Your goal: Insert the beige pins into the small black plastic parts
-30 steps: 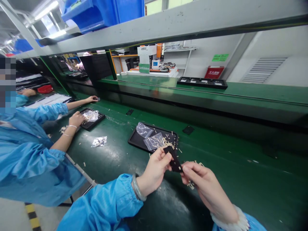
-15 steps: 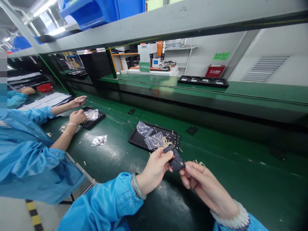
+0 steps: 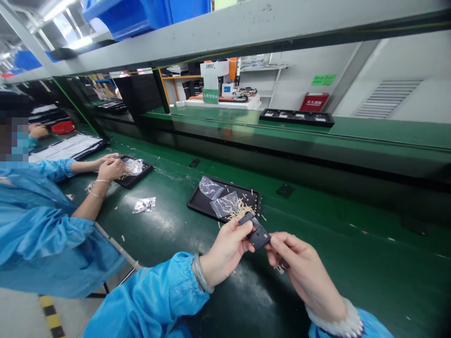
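Note:
My left hand [image 3: 229, 246] is closed on a small flat black plastic part [image 3: 259, 236], thumb on top. The part is tilted and has small pale patches near its lower right end. At that end, the fingertips of my right hand [image 3: 299, 265] are pinched together, touching or almost touching the corner; what they hold is hidden. Pale little strips [image 3: 279, 269] show just below those fingers, and I cannot tell whether they are held. Behind my left hand lies a black tray [image 3: 199, 206] with clear plastic bags [image 3: 225, 205] and a heap of pale strips [image 3: 243, 209].
Two black parts [image 3: 285, 190] [image 3: 194, 163] lie farther back on the green table [image 3: 352, 277]. A clear bag [image 3: 144, 204] is left of the tray. At left, a co-worker's hands [image 3: 111, 166] work over another black tray [image 3: 136, 180]. A grey shelf beam [image 3: 246, 28] crosses overhead.
My right hand has shifted slightly up and left at the part's corner, and pale strips now show beneath its fingers. The co-worker's two hands have come together over their tray.

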The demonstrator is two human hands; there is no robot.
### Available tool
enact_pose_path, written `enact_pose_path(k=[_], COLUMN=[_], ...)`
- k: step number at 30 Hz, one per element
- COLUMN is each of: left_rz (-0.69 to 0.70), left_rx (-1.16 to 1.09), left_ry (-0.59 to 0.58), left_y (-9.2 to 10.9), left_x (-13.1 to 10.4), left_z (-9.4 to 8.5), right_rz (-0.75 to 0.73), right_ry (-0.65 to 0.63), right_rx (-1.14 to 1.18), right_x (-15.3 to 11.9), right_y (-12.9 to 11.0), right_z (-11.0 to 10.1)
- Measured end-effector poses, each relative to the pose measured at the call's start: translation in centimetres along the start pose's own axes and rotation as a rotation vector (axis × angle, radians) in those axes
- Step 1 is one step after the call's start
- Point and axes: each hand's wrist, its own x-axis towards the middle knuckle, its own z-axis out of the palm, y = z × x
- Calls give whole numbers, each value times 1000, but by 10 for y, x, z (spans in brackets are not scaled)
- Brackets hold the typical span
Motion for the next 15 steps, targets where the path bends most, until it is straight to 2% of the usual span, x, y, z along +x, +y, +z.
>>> enact_pose_path(k=[10,15], left_rz=[-61,-102], left_rx=[-75,-129], left_ry=[67,86], left_y=[0,-3], left_x=[-3,-1], left_z=[5,1], right_rz=[-268,-421], right_ry=[120,117], right_rx=[-406,-567], right_x=[-6,-5], right_y=[1,3], right_z=[1,5])
